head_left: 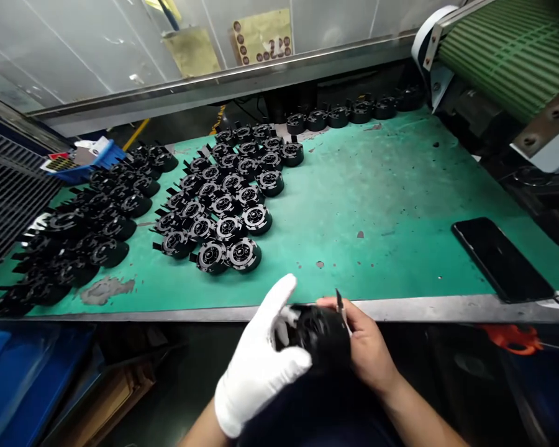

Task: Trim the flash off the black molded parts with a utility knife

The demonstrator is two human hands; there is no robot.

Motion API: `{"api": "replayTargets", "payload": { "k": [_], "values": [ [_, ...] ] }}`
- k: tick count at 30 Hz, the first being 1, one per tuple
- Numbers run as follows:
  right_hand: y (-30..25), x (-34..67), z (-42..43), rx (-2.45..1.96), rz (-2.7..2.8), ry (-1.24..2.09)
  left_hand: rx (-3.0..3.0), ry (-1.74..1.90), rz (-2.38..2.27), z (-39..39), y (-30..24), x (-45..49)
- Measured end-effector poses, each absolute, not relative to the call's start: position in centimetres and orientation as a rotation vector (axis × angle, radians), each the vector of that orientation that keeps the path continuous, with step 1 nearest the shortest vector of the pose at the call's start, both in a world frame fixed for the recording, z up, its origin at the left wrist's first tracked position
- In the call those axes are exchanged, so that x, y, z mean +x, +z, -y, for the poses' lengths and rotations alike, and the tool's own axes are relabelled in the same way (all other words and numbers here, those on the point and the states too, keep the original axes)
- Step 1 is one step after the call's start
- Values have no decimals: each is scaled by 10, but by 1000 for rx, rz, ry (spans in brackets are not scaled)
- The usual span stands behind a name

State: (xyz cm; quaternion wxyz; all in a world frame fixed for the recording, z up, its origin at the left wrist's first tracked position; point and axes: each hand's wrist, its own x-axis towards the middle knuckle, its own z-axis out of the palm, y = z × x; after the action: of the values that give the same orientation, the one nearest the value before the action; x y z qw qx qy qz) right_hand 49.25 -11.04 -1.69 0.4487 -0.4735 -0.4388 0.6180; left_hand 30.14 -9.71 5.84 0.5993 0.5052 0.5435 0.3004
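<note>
White-gloved left hand (261, 360): cupped at a round black plastic part (328, 340), I can't tell if it grips | Bare right hand (369, 344): holding a thin dark pointed tool (339, 300) beside it | Part: at the near edge of the flat green table (354, 205) | Watch out: a slip could poke the glove; a loose hold could drop the part.

pale sheen on the green tabletop (372, 180) — held black part (328, 341) blurred

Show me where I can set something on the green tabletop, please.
The widest bare patch lies between the middle cluster of round black parts and the rectangular black phone. A narrow strip separates it from the left cluster. Both clusters are crowded.
</note>
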Motion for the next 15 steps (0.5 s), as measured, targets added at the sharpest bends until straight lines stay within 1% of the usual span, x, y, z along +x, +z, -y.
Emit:
{"api": "replayTargets", "payload": {
  "k": [3, 7, 11, 15],
  "values": [
    [-7, 486, 104, -1113, 1090, 1686, 1175, 546, -1231, 97, 63, 298],
    [0, 472, 98, -1159, 995, 1687, 1543, 653, -1281, 106, 62, 305],
    [3, 474, 102, -1189, 824, 1760, 1973, 731, -1445, 108, 56, 312],
    [-4, 497, 129, -1308, 864, 1771, 2186, 696, -1810, 102, 39, 312]
  ]
}}
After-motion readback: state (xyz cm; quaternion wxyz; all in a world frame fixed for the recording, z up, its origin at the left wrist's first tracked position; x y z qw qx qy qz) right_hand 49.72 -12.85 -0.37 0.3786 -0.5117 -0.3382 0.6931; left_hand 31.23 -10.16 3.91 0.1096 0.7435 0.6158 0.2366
